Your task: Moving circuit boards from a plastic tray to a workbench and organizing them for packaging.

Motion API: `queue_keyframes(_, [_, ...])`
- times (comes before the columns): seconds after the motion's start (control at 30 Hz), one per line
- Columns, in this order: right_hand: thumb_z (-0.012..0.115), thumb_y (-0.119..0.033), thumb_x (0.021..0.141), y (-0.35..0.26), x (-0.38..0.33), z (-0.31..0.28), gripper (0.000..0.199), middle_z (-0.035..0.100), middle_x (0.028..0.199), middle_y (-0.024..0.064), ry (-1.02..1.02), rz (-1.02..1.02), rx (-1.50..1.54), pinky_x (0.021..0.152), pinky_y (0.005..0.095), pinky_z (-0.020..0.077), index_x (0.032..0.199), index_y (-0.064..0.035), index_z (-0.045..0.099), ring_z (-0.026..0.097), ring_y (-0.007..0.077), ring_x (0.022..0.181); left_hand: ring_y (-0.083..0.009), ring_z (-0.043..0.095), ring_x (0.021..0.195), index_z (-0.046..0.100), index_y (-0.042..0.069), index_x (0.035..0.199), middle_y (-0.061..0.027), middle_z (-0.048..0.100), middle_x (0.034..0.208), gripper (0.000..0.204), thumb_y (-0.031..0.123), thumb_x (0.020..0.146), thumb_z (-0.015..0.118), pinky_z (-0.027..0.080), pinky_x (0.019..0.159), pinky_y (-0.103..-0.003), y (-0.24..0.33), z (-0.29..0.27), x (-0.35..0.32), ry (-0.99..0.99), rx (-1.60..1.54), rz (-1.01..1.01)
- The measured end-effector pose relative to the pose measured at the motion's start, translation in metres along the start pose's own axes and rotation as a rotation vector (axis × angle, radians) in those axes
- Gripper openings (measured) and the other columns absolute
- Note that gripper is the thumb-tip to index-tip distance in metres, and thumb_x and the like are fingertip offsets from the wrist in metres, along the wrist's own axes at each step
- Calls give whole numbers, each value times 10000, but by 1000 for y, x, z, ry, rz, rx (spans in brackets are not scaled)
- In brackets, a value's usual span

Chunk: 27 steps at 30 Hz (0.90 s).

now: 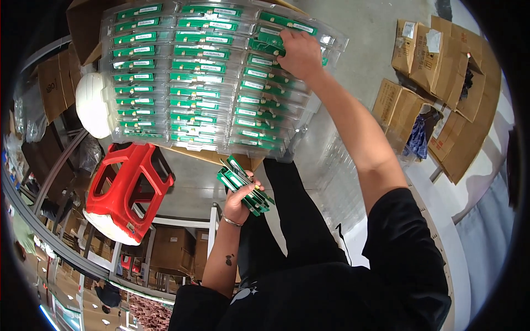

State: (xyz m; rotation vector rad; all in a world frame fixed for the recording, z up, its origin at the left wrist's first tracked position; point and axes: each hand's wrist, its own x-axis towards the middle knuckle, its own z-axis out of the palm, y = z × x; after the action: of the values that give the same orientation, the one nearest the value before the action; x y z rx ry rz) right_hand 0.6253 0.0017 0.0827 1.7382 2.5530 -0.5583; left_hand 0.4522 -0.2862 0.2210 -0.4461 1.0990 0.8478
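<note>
While left hand (238, 201) holds boards (243, 185), right hand (299, 53) touches tray (165, 144)

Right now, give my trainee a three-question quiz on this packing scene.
1. True or false: the left hand holds a bundle of green circuit boards.
2. Which part of the clear tray does the right hand reach into? A) its right column, near the far end B) its left column C) its near edge
3. Fill in: the plastic stool lying beside the tray is ____ in colour.

Key: 1 true; 2 A; 3 red.
</note>
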Motion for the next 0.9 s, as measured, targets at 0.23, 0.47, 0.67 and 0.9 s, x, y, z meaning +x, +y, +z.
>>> queue_keyframes(0.23, [715, -193, 636, 15, 27, -11, 390, 599, 966, 95, 170, 20, -37, 818, 397, 438, 978, -84, 563, 546, 280, 963, -209, 587, 842, 492, 83, 1079, -78, 578, 884, 308, 51, 791, 596, 467, 751, -331, 3, 4, 8, -16, 33, -34])
queue_keyframes(0.47, [620, -121, 706, 8, 27, 7, 274, 602, 971, 69, 109, 68, -202, 820, 389, 427, 974, -78, 583, 516, 266, 1005, -212, 585, 858, 493, 84, 1083, -82, 574, 888, 298, 39, 803, 586, 477, 759, -344, 7, 16, 17, -73, -30, 9])
queue_keyframes(0.67, [641, -154, 679, 14, 29, 10, 291, 624, 932, 70, 161, 38, -318, 783, 377, 457, 954, -87, 574, 533, 265, 982, -238, 583, 860, 490, 73, 1110, -98, 561, 907, 325, 48, 798, 577, 498, 752, -377, 21, 21, 33, -128, -55, 93])
queue_keyframes(0.9, [692, -209, 667, 11, 28, 2, 369, 641, 868, 90, 47, 63, -327, 735, 383, 492, 972, -106, 510, 581, 266, 918, -272, 589, 909, 490, 48, 1137, -119, 592, 955, 349, 42, 800, 582, 498, 781, -386, 65, 23, 56, -205, -32, 160])
